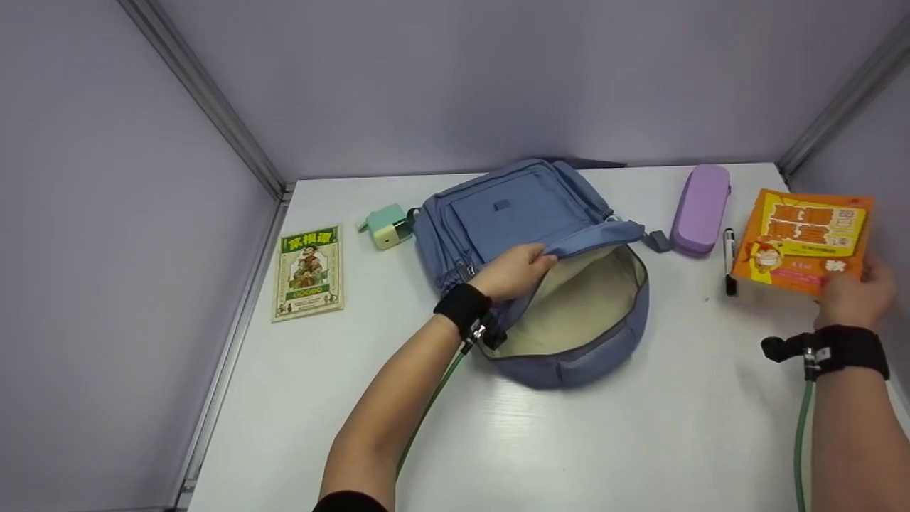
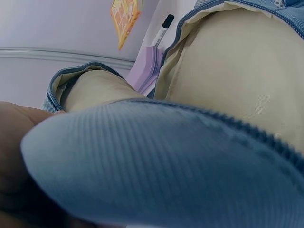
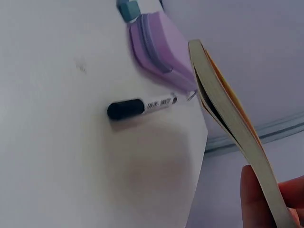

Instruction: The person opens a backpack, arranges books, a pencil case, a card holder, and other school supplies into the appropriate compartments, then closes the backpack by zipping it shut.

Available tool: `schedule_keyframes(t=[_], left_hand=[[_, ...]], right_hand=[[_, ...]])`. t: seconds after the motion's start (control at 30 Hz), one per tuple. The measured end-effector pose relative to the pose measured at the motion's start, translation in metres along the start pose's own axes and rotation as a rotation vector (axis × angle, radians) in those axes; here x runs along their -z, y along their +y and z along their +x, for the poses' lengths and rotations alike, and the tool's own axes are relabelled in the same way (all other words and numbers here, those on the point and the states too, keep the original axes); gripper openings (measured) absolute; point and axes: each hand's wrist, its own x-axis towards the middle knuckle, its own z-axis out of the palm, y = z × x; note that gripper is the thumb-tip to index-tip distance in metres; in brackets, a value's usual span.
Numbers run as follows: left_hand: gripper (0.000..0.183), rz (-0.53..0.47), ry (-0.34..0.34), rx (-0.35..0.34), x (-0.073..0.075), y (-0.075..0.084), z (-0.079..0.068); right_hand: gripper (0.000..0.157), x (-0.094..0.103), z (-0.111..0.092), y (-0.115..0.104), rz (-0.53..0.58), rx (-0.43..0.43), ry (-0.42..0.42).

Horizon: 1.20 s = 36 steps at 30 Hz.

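Observation:
A blue backpack (image 1: 526,213) lies on the white table with its main compartment unzipped, its beige lining (image 1: 583,306) showing. My left hand (image 1: 513,272) grips the edge of the opened flap and holds it up; in the left wrist view the flap's blue fabric (image 2: 156,161) fills the lower part. At the right, my right hand (image 1: 857,291) pinches an orange and yellow book (image 1: 807,242) by its near corner, held up above the table. Its page edges (image 3: 237,128) face the right wrist camera, between thumb and fingers.
A purple pencil case (image 1: 700,210) and a black-capped white marker (image 1: 729,262) lie right of the backpack. On the left are a green-bordered book (image 1: 308,274) and a mint and cream pencil sharpener (image 1: 388,226). Grey-lilac panels (image 1: 498,85) enclose the table's back and sides.

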Motion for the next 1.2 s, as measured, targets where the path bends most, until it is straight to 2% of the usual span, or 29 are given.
schedule_keyframes(t=[0.17, 0.33, 0.5, 0.67, 0.83, 0.97, 1.2], left_hand=[[0.032, -0.036, -0.009, -0.009, 0.003, 0.002, 0.000], [0.034, -0.057, 0.014, -0.011, 0.004, 0.004, 0.000], [0.034, -0.063, 0.037, -0.005, 0.004, 0.007, 0.000], [0.033, -0.045, 0.048, -0.006, 0.005, 0.009, 0.002], [0.034, -0.038, 0.051, -0.013, 0.008, 0.008, 0.003], [0.033, -0.039, 0.049, -0.015, 0.009, 0.009, 0.004], [0.034, -0.064, 0.031, -0.027, 0.012, 0.012, 0.002]], right_hand=[[0.075, -0.015, -0.015, -0.001, -0.119, -0.002, -0.215], [0.076, -0.026, -0.030, 0.000, -0.236, 0.011, -0.415], [0.074, -0.023, -0.041, 0.001, -0.415, 0.016, -0.517], [0.074, -0.013, -0.047, 0.005, -0.456, -0.029, -0.593], [0.074, -0.016, -0.054, 0.013, -0.507, -0.045, -0.737], [0.070, -0.032, -0.062, 0.022, -0.511, -0.078, -0.827], [0.063, -0.079, -0.080, 0.037, -0.487, -0.105, -0.936]])
